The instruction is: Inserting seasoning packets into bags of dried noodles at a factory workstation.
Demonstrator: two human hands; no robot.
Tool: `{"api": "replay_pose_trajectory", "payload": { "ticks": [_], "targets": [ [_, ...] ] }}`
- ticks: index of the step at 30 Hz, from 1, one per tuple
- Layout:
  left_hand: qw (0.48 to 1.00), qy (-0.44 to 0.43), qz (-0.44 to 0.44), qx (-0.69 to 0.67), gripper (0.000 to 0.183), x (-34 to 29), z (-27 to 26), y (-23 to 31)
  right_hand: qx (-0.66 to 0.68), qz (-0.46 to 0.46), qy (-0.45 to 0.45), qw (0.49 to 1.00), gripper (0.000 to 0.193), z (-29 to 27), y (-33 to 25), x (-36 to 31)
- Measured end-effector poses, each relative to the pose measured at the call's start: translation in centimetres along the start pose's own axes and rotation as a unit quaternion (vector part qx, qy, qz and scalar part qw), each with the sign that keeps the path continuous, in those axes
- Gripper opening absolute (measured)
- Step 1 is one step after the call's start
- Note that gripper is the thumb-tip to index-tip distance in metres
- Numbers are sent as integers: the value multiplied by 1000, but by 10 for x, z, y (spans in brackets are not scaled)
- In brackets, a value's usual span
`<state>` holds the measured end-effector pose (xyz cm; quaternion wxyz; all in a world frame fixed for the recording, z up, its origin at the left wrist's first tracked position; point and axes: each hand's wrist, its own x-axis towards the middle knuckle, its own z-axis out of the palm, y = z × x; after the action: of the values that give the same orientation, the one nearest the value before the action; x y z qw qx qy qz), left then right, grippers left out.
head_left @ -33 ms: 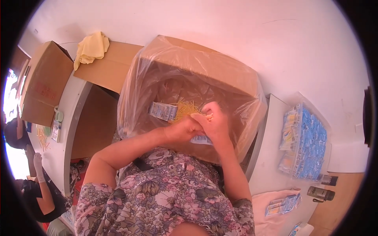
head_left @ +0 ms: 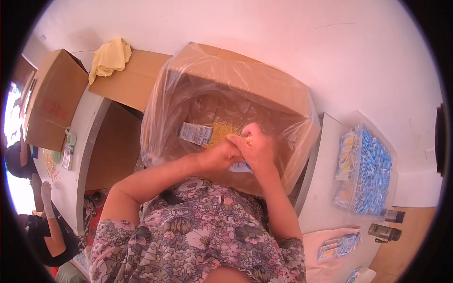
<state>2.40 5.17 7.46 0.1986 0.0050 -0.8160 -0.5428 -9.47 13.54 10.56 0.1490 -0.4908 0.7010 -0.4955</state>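
Your R hand [head_left: 258,151] moved a touch, closed on pale sticks [head_left: 250,140], L hand [head_left: 222,154] grip too hidden to tell, w/ loose yellow sticks [head_left: 220,134] left in lined box [head_left: 264,96] & blue pkts [head_left: 373,165] already in tub [head_left: 395,177].

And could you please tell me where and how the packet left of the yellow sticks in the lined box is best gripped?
The packet is probably best pinched by its left end, coming from above and the left: it looks flat and oblong, that end seems free, and its right end borders the yellow sticks.
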Motion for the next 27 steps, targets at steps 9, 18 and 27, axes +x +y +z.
{"api": "replay_pose_trajectory", "payload": {
  "ticks": [9, 18, 27],
  "targets": [
    [987, 10, -145, -67, 13, -32, -34, -16, -85, 136, -38, 986, 20, 3, 36, -4],
    [947, 5, -218, -237, 16, -35, -45, -1, -16, 98, -148, 984, 18, 5, 33, -10],
    [992, -13, -55, -116, 15, -8, -32, 36, -19, -47, -104, 993, 16, -11, -39, 17]
  ]
}}
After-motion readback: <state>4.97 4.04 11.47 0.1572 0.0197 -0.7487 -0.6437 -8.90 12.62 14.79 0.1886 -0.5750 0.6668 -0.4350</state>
